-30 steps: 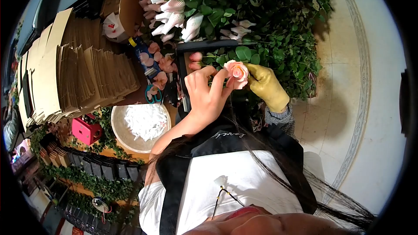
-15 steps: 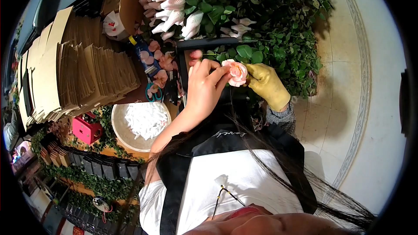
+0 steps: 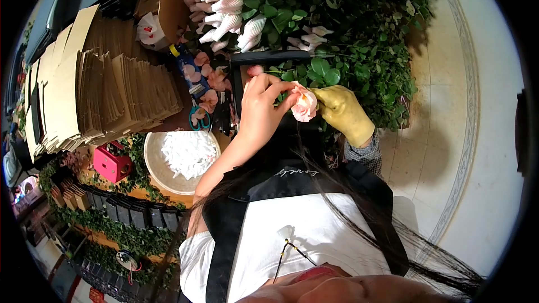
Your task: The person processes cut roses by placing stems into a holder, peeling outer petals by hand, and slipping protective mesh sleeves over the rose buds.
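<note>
A pale pink rose [image 3: 304, 105] is held between my two hands, its open bloom tipped toward me. My right hand [image 3: 343, 110], in a yellow glove, is closed just behind the bloom; the rose's stem is hidden there. Bare, my left hand [image 3: 265, 105] pinches the outer petals at the bloom's upper left edge with thumb and forefinger. Just beyond my left hand lies another pink rose head [image 3: 255, 70], inside a black-edged frame [image 3: 269, 56].
Leafy rose stems [image 3: 370, 50] and white-netted blooms [image 3: 227, 5] fill the far side. Loose petals [image 3: 216, 80] lie near teal scissors [image 3: 200, 118]. At left are stacked cardboard sheets [image 3: 112, 90], a bowl [image 3: 152, 164] of white pieces and a red stool [image 3: 112, 164].
The rose has tipped downward toward me. My left fingers have shifted to its upper petal edge, while my gloved hand has turned slightly and stays closed behind it.
</note>
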The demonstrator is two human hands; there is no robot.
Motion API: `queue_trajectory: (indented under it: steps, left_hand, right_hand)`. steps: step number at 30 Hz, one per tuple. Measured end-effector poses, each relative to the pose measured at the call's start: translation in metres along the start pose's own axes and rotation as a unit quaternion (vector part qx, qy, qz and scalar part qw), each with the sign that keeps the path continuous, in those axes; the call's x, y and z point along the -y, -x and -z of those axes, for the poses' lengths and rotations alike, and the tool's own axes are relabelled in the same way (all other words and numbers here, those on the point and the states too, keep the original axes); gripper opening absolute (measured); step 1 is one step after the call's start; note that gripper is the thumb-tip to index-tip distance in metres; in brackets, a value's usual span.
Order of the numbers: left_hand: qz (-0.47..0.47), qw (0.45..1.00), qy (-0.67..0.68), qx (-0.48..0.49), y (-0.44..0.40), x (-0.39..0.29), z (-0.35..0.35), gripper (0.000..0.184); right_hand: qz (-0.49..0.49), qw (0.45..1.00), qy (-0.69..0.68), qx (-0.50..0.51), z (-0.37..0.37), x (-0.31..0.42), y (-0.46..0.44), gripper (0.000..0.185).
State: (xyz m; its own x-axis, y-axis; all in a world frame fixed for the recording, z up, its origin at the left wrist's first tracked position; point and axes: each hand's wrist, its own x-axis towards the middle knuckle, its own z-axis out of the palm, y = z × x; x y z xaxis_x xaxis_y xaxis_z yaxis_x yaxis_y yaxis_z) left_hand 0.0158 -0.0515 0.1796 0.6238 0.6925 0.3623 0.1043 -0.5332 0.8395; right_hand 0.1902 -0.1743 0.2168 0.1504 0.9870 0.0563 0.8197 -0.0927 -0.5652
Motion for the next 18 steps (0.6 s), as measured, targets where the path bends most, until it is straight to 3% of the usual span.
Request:
queue_trajectory:
  steps: [10, 12, 13, 15, 18]
  left_hand:
    - [-0.135, 0.988, -0.071, -0.009, -0.008, 0.011, -0.004, 0.027]
    - [-0.265, 0.960, -0.093, -0.015, -0.015, 0.015, -0.001, 0.030]
    - [-0.264, 0.960, -0.093, -0.014, -0.017, 0.016, 0.002, 0.030]
    - [-0.357, 0.927, -0.114, -0.019, -0.021, 0.018, 0.011, 0.034]
    - [-0.359, 0.918, -0.127, -0.112, -0.019, 0.017, 0.032, 0.035]
  right_hand:
    - [-0.004, 0.999, 0.004, 0.049, -0.002, -0.003, -0.001, 0.031]
    - [-0.003, 0.997, 0.028, 0.067, -0.003, -0.006, 0.000, 0.033]
    - [-0.002, 0.995, 0.053, 0.085, -0.003, -0.005, 0.000, 0.034]
    - [-0.023, 0.996, 0.014, 0.089, -0.002, -0.002, -0.001, 0.036]
    - [-0.040, 0.996, -0.014, 0.078, 0.000, 0.002, -0.005, 0.039]
